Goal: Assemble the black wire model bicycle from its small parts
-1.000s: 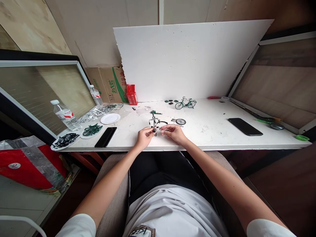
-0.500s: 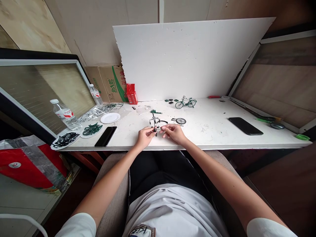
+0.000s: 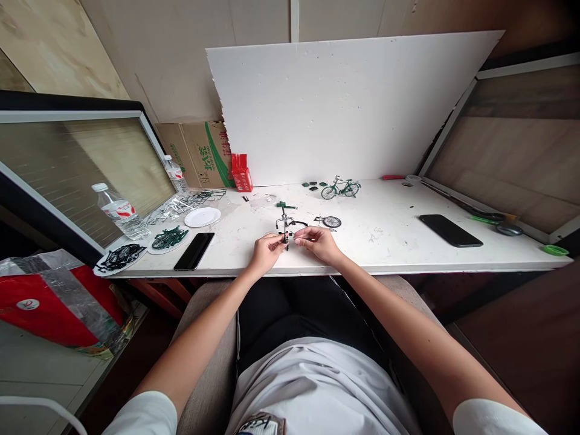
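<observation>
Near the table's front edge, my left hand (image 3: 266, 250) pinches a small dark model part (image 3: 286, 236) between thumb and fingers. Its exact kind is too small to make out. Close on its right, my right hand (image 3: 319, 243) has thumb and forefinger pressed together at the part; whatever they hold is too tiny to name. Just beyond the fingers lie a black curved piece (image 3: 299, 223) and a green piece (image 3: 285, 205). A spoked model wheel (image 3: 332, 222) lies flat to the right. Farther back stands a green model bicycle (image 3: 341, 188).
On the left are plates of black parts (image 3: 120, 258) and green parts (image 3: 168, 238), a white plate (image 3: 202, 216), a phone (image 3: 194, 251) and a water bottle (image 3: 120, 211). Another phone (image 3: 450, 231) lies right. A white board (image 3: 353, 109) stands behind.
My right fingertips have closed in slightly and now pinch right beside the dark part. My left hand stays almost in place, still holding it.
</observation>
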{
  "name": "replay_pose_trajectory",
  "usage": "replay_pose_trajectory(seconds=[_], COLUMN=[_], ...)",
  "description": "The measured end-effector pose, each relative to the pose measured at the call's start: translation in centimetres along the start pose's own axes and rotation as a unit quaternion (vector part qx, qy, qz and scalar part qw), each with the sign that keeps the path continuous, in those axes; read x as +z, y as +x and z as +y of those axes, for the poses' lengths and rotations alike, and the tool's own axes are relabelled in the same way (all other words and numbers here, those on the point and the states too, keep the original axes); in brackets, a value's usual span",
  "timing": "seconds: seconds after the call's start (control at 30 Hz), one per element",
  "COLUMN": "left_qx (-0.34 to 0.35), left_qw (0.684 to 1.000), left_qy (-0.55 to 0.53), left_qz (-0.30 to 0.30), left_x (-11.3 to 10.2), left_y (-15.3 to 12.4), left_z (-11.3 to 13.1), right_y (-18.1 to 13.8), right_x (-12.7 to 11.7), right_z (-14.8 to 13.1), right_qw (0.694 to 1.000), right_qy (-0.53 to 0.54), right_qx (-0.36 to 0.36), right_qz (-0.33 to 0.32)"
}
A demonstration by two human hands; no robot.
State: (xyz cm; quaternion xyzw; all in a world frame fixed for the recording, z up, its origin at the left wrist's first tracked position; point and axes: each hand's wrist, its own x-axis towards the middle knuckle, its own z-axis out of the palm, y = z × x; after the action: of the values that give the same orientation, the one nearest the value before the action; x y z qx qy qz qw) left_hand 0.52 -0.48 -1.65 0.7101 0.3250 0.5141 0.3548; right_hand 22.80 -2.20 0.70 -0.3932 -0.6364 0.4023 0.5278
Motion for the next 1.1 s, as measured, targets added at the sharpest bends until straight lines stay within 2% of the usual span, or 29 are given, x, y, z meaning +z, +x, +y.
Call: replay_pose_trajectory(seconds=[0.3, 0.43, 0.7, 0.83, 0.97, 1.1], left_qx=[-0.006, 0.001, 0.007, 0.01, 0.013, 0.004], left_qw=[1.0, 1.0, 1.0, 1.0, 1.0, 1.0], left_qy=[-0.002, 0.003, 0.01, 0.022, 0.016, 0.012], left_qz=[0.005, 0.006, -0.006, -0.008, -0.008, 0.0], left_x=[-0.03, 0.0, -0.09, -0.13, -0.06, 0.02], left_y=[0.02, 0.0, -0.13, -0.17, -0.16, -0.13], left_z=[-0.17, -0.25, 0.09, 0.25, 0.14, -0.02], right_y=[-0.04, -0.1, -0.22, -0.12, 0.01, 0.02], right_x=[-0.06, 0.22, 0.55, 0.22, -0.14, 0.03], right_z=[-0.48, -0.72, -0.52, -0.55, -0.47, -0.13], right_qw=[0.998, 0.997, 0.998, 1.0, 0.997, 0.996], right_qy=[0.042, 0.071, 0.054, 0.009, 0.041, 0.054], right_qx=[0.044, 0.035, 0.001, -0.008, -0.02, -0.029], right_qz=[0.006, -0.001, 0.011, -0.018, -0.064, -0.059])
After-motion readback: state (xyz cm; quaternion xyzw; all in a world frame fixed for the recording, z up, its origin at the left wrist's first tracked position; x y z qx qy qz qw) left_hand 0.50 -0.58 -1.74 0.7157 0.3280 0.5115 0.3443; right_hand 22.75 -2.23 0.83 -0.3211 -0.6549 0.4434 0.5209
